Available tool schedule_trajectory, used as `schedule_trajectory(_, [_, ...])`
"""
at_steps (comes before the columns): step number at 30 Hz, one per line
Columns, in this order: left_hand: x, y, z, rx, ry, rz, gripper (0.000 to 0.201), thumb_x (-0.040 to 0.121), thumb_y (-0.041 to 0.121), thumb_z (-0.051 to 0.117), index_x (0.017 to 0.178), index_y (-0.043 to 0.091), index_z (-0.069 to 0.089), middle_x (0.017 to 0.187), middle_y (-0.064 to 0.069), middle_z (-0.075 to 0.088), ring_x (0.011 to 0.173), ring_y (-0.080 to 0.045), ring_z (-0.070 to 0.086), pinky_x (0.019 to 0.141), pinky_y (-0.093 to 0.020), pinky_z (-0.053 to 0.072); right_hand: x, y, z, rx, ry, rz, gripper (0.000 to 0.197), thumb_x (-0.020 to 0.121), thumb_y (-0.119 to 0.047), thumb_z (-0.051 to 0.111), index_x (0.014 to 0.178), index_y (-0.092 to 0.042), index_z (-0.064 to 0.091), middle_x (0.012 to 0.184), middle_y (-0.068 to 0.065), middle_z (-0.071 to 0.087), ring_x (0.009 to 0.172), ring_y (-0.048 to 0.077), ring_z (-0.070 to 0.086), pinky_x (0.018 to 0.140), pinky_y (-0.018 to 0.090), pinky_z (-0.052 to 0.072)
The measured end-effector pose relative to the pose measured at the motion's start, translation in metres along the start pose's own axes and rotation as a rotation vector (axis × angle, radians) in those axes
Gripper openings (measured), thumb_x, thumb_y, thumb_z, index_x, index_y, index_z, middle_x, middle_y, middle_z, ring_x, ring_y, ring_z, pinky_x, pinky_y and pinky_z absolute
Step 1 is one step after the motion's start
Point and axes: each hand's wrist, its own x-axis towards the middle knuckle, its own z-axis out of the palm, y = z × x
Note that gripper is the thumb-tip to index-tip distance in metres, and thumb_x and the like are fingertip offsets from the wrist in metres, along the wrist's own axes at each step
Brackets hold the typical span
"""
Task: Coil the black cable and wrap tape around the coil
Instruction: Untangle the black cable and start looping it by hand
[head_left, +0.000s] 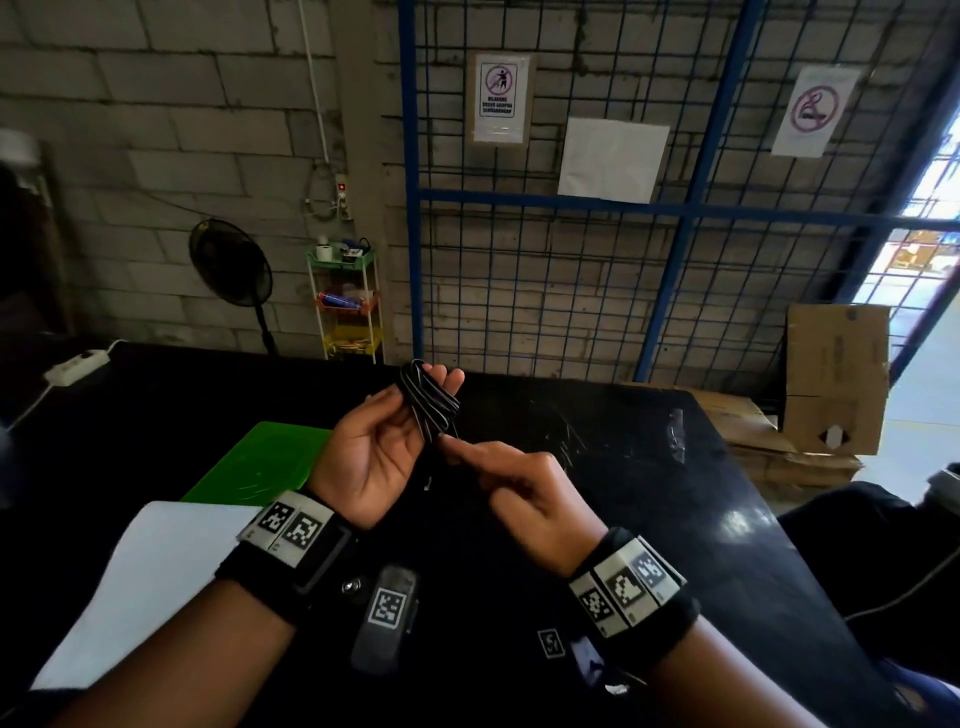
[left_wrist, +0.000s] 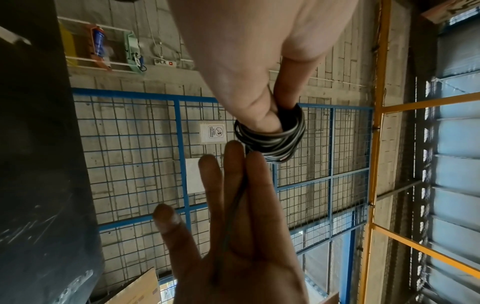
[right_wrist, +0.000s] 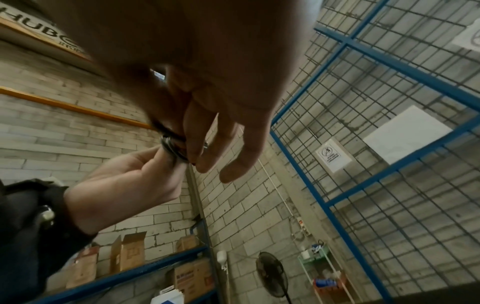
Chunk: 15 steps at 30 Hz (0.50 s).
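Observation:
The black cable (head_left: 428, 402) is wound into a small coil round the fingers of my left hand (head_left: 413, 397), held up above the black table (head_left: 597, 441). In the left wrist view the coil (left_wrist: 275, 142) rings two fingers of the left hand (left_wrist: 270, 117). My right hand (head_left: 457, 447) pinches the loose tail just below the coil; that tail (left_wrist: 233, 205) runs along the right hand's fingers (left_wrist: 257, 181). The right wrist view shows the coil (right_wrist: 171, 148) between both hands. A translucent object (head_left: 675, 434), possibly the tape, lies on the table at the right.
A green board (head_left: 260, 462) and a white sheet (head_left: 156, 571) lie on the table at the left. A grey device with a marker (head_left: 387, 613) lies near me. A power strip (head_left: 78, 366) sits at the far left. Cardboard boxes (head_left: 831, 389) stand beyond the right edge.

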Motion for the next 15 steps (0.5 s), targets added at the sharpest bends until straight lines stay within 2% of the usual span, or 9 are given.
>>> schedule_trajectory(2, [-0.001,-0.001,0.002,-0.009,-0.021,-0.003,0.048,0.067,0.003,0.079,0.112,-0.010,0.067,0.119,-0.024,0.069,0.118,-0.035,0.063,0.097,-0.038,0.053,0.001,0.001,-0.002,-0.074,-0.030,-0.038,0.072,0.080,0.011,0.053,0.147,-0.015,0.052,0.142,0.001,0.061,0.130,0.005,0.057,0.108,0.027,0.048])
schedule_trajectory(4, [-0.001,-0.002,0.003,-0.020,-0.018,0.001,0.053,0.065,0.002,0.081,0.114,-0.010,0.066,0.120,-0.024,0.068,0.118,-0.035,0.063,0.098,-0.039,0.052,0.001,0.004,-0.002,-0.127,-0.033,-0.081,0.071,0.082,0.013,0.055,0.147,-0.014,0.051,0.143,0.001,0.061,0.132,0.006,0.057,0.110,0.027,0.047])
schedule_trajectory(7, [-0.002,-0.005,0.003,-0.023,0.000,0.002,0.057,0.064,0.002,0.082,0.117,-0.010,0.063,0.124,-0.025,0.065,0.121,-0.036,0.061,0.097,-0.039,0.053,0.003,0.007,-0.005,-0.155,0.041,-0.156,0.052,0.093,0.006,0.063,0.141,-0.012,0.059,0.130,0.003,0.070,0.119,0.008,0.067,0.102,0.031,0.055])
schedule_trajectory(9, [-0.001,-0.006,0.003,-0.026,0.003,-0.008,0.061,0.065,0.002,0.084,0.120,-0.010,0.061,0.132,-0.025,0.060,0.123,-0.035,0.060,0.098,-0.040,0.052,0.004,0.009,-0.007,-0.184,0.122,-0.209,0.044,0.092,0.002,0.069,0.133,-0.014,0.067,0.120,-0.004,0.073,0.107,0.011,0.071,0.092,0.036,0.059])
schedule_trajectory(11, [0.000,-0.006,0.003,-0.031,0.009,-0.012,0.064,0.069,0.004,0.082,0.125,-0.008,0.056,0.139,-0.025,0.053,0.126,-0.033,0.058,0.105,-0.042,0.046,0.005,0.009,-0.008,-0.251,0.248,-0.266,0.031,0.092,-0.012,0.073,0.122,-0.020,0.074,0.111,-0.013,0.068,0.096,0.014,0.067,0.083,0.034,0.057])
schedule_trajectory(13, [0.001,-0.009,0.005,-0.021,0.020,-0.011,0.052,0.081,0.005,0.069,0.128,-0.008,0.052,0.141,-0.025,0.049,0.126,-0.032,0.058,0.106,-0.041,0.045,0.006,0.009,-0.008,-0.320,0.393,-0.296,0.021,0.092,-0.023,0.073,0.112,-0.024,0.079,0.107,-0.006,0.060,0.091,0.018,0.060,0.079,0.029,0.052])
schedule_trajectory(15, [0.001,-0.014,0.009,0.026,0.039,0.001,0.037,0.091,0.009,0.049,0.124,-0.007,0.055,0.138,-0.025,0.053,0.122,-0.031,0.061,0.101,-0.037,0.050,0.007,0.008,-0.006,-0.332,0.477,-0.327,0.018,0.090,-0.019,0.076,0.108,-0.019,0.081,0.109,0.005,0.061,0.094,0.020,0.060,0.080,0.027,0.052])
